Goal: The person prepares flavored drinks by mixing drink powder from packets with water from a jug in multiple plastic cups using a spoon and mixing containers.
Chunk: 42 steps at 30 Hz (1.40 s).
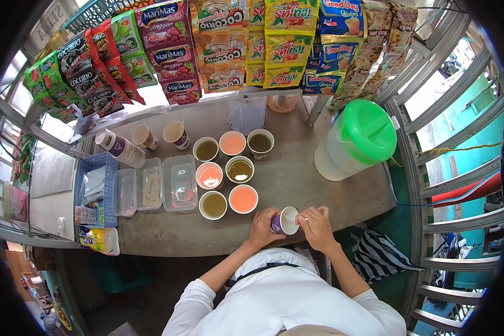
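Note:
At the table's front edge, my left hand [263, 227] wraps round a purple-and-white paper cup [276, 224], which tilts slightly to the right. My right hand [317, 228] pinches a thin pale spoon-like utensil [297, 220] whose lower end is inside that cup. The cup's contents are hard to make out. Just beyond my left hand stand several filled paper cups. Some hold a pink drink [243, 199], others a dark green drink [213, 205].
A large jug with a green lid [369, 131] stands at right. Stacked paper cups [120, 148], clear plastic containers [179, 183] and a blue basket [98, 187] are at left. Drink sachets [218, 45] hang across the far side. Metal bars [459, 224] line the right.

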Motion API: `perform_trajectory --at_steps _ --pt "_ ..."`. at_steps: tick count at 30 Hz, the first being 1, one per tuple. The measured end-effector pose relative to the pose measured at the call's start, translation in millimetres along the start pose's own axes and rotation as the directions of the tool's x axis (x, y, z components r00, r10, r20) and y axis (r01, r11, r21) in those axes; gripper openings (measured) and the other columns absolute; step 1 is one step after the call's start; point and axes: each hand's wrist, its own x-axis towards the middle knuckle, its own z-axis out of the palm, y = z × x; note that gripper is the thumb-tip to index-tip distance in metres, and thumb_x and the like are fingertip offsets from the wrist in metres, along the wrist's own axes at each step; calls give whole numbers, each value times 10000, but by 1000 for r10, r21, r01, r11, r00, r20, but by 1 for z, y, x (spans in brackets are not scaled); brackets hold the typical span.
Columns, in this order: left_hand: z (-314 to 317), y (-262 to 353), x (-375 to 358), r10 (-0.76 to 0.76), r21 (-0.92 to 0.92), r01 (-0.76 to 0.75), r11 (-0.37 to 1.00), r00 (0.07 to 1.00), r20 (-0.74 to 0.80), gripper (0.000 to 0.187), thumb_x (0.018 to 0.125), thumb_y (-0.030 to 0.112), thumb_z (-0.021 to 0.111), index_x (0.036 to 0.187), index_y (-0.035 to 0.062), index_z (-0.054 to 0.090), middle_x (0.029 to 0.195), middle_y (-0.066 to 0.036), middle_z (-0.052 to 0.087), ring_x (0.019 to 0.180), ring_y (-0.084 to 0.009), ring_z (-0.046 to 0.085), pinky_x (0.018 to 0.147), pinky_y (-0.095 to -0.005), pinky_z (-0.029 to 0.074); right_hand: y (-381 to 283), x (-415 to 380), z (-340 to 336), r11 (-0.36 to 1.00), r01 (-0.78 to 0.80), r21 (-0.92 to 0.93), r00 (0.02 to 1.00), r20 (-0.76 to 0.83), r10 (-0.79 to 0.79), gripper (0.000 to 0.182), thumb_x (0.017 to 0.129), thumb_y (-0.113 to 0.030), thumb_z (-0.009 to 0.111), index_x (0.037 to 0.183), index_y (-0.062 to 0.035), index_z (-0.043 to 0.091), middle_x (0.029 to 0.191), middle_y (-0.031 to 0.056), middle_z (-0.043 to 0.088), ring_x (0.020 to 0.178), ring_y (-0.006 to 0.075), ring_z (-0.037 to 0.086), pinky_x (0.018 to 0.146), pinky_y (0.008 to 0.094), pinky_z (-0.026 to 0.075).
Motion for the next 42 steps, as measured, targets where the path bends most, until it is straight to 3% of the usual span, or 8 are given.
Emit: perform_trajectory --at_steps 14,17,23,32,35,38,41,42 --pt "0 -1 0 2 5 -3 1000 1000 8 934 409 229 908 1223 75 475 1120 -131 599 1011 -331 591 840 -428 435 3 0 -3 999 0 34 1000 28 -1 218 963 -182 462 812 -82 584 827 46 624 863 223 558 875 419 300" --pt "0 0 1 13 7 -13 1000 1000 -4 934 411 225 908 1224 75 474 1123 -134 599 1007 -336 592 835 -426 434 1 1 -2 997 51 -64 999 -15 -52 218 964 -180 462 812 -83 582 826 45 621 864 221 557 877 414 299" --pt "5 -8 -6 -62 -100 60 993 998 -20 906 460 180 921 1227 55 454 1127 -162 599 1021 -354 600 876 -431 473 -4 1 -10 996 54 -64 997 55 -51 194 969 -187 461 893 -99 615 883 38 620 902 206 556 882 410 301" --pt "13 -13 -11 -14 -188 -15 982 988 -152 824 551 140 908 1205 55 414 1136 -184 607 995 -355 628 851 -413 515 -13 -6 -25 990 134 -35 967 223 -123 177 948 -190 519 1019 -128 668 988 23 649 928 197 556 847 347 330" --pt "9 -10 -5 64 -156 -85 984 989 -133 817 551 140 905 1201 56 417 1127 -184 611 1003 -353 626 861 -420 509 -18 -5 -25 992 115 -58 986 125 -107 178 948 -184 516 1015 -118 667 975 27 647 913 204 560 842 348 330" --pt "6 -6 -1 63 -137 -80 987 990 -123 820 538 150 907 1198 66 428 1117 -170 620 1018 -355 620 871 -432 496 -18 -8 -25 997 66 -38 975 214 -57 166 945 -171 512 982 -101 658 936 41 645 882 216 567 828 355 334" --pt "6 -8 0 45 -131 -62 989 991 -124 803 541 183 903 1194 68 449 1112 -152 622 1011 -344 617 859 -426 483 -18 -7 -15 988 117 -98 993 43 -113 173 949 -181 502 949 -94 652 895 45 636 856 211 579 813 369 342" --pt "4 -4 1 36 -123 -50 991 993 -113 798 543 190 901 1193 66 454 1112 -150 621 1006 -341 616 855 -424 479 -18 -8 -13 991 110 -78 991 82 -104 173 950 -181 501 942 -91 648 889 49 635 855 212 579 811 371 343"
